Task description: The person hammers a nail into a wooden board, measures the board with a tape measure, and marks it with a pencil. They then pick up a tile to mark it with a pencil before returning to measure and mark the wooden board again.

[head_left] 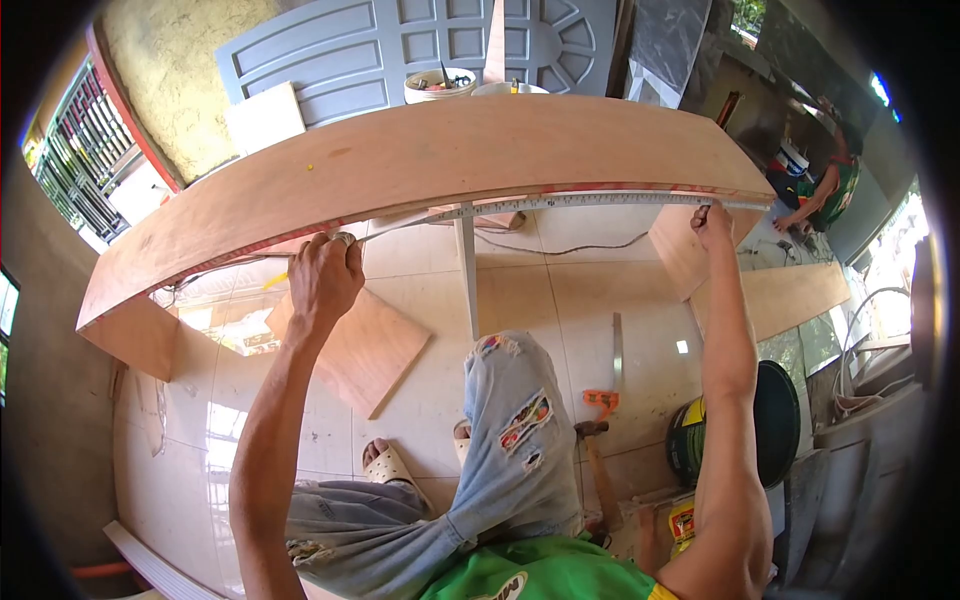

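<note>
A long plywood panel (pixel 450 145) lies across in front of me, raised off the floor on plywood side pieces. Along its near edge stretches the blade of a tape measure (pixel 590 201). My left hand (pixel 325 278) is closed around the tape measure at the left, just under the edge; its fingers hide most of the case. Farther right, my right hand (pixel 713 230) is closed in a pinch on the blade close to the panel's right end. A narrow upright support (pixel 467 265) stands beneath the panel's middle.
Loose plywood pieces (pixel 375 350) lie on the tiled floor. Near my knee are a handsaw (pixel 617 350) with an orange handle and a hammer (pixel 600 480). A dark bucket (pixel 780 425) stands at right. Behind are a tool bucket (pixel 440 88), a grey door (pixel 310 60) and another person (pixel 840 190).
</note>
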Demonstrator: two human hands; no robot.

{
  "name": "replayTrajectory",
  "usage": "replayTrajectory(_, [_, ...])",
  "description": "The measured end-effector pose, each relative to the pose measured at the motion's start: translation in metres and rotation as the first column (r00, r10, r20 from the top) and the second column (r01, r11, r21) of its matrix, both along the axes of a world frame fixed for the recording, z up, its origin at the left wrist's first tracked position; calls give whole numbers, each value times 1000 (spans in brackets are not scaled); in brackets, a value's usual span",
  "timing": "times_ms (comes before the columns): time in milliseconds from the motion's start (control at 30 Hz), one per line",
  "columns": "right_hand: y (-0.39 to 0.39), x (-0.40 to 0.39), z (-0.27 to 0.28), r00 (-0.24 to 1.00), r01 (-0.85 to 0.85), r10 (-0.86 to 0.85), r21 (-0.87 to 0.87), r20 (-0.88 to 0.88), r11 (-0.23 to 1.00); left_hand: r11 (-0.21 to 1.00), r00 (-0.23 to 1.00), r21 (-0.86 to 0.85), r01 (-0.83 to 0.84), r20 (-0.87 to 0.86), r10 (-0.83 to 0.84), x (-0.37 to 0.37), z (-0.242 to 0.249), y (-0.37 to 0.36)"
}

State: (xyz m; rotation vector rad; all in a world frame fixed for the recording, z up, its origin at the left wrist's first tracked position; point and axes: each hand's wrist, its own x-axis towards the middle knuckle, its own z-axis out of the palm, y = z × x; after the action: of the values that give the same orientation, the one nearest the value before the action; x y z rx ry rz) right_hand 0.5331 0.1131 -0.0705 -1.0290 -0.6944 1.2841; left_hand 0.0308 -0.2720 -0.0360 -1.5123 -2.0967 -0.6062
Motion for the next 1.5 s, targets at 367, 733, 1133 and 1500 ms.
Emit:
replayTrajectory(367, [-2,-2,8,999,25,-25,-1,37,1000,999,1000,32,14,2,-15,-6,6,8])
replayTrajectory(733, [2,-1,6,999,29,-29,4,45,1000,998,999,44,43,17,-44,-11,1,10])
replayTrajectory(1133, [25,9,-20,1000,-21,20,39,21,999,998,998,12,58,16,-58,-11,1,5])
replayTrajectory(1500, [-80,-44,-142,941,-337,337,-229,-40,913,874,936,-430,227,344,-74,-10,-23,-55])
